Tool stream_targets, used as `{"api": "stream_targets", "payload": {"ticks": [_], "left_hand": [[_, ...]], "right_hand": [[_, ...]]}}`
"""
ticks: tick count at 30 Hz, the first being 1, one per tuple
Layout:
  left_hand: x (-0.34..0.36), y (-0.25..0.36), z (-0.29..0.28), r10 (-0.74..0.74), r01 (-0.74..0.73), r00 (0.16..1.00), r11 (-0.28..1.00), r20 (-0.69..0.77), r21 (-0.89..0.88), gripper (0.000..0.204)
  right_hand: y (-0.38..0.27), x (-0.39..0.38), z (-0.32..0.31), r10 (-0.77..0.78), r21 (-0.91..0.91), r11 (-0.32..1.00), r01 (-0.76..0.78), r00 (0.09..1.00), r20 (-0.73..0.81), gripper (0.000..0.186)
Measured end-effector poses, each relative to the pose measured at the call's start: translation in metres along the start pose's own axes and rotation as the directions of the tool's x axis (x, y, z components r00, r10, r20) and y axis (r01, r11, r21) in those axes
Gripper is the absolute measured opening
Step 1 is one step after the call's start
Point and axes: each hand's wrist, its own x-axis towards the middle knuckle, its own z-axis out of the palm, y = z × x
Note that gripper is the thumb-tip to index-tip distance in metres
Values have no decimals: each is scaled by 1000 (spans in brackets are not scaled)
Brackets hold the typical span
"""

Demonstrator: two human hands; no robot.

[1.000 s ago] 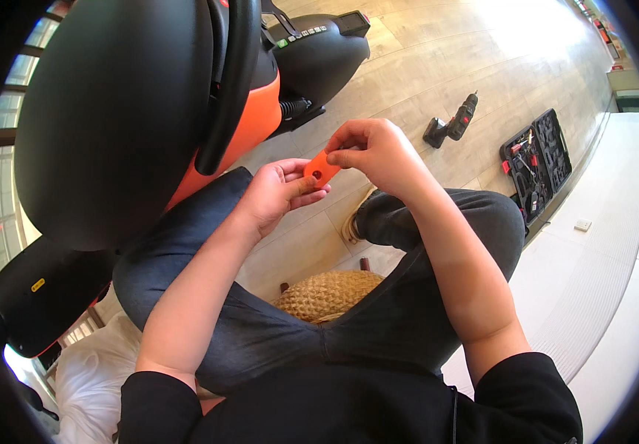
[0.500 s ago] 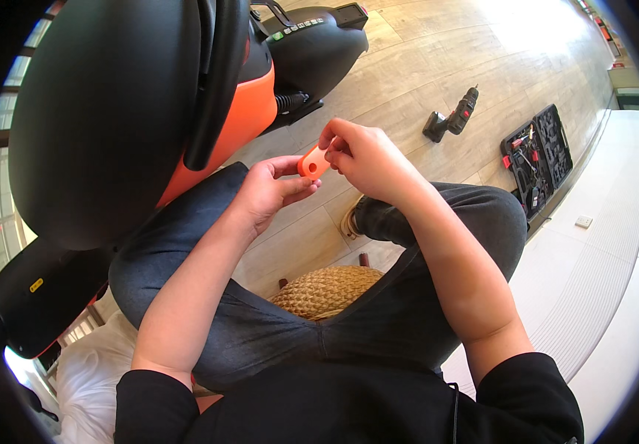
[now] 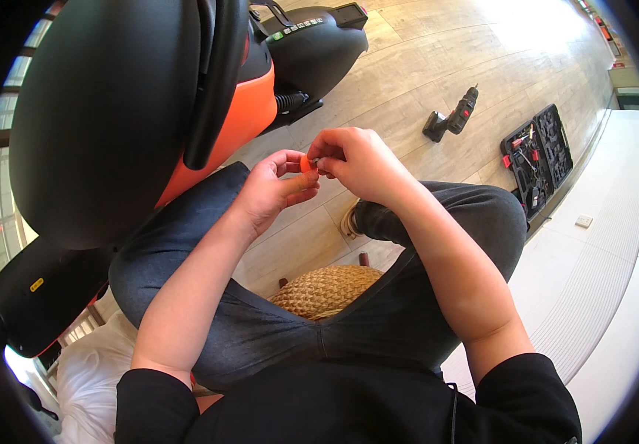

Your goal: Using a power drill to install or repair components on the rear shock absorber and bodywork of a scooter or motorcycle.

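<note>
Nearest are dark jeans (image 3: 260,337), the knees spread wide, with a rounded woven straw-coloured seat (image 3: 327,291) showing between the thighs and a white bag (image 3: 94,381) off to the left. Above the gap between the knees, the left hand (image 3: 271,186) has its thumb and fingers clamped on an orange piece (image 3: 305,164), which sits between the two hands, partly covered. The right hand (image 3: 360,159) meets it from the other side, fingers pinched on a small greyish part (image 3: 316,162) too small to make out. Past the left knee stands a large black and orange machine (image 3: 245,111). Farther off, on the wood-look floor (image 3: 393,74), rest a black cordless drill (image 3: 459,117) and, to its right, an open black tool case (image 3: 554,140)
</note>
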Motion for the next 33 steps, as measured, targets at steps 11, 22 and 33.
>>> {"api": "stream_targets", "payload": {"ticks": [11, 22, 33], "left_hand": [[8, -9, -10, 18, -13, 998, 997, 62, -76, 47], [2, -2, -3, 11, -11, 999, 1000, 45, -6, 44], [-2, 4, 3, -40, 37, 998, 998, 45, 54, 35]], "right_hand": [[7, 2, -1, -24, -150, 988, 22, 1000, -15, 13], [8, 1, -1, -11, -199, 980, 10, 1000, -1, 13], [7, 0, -3, 158, -245, 956, -160, 987, -27, 24]]}}
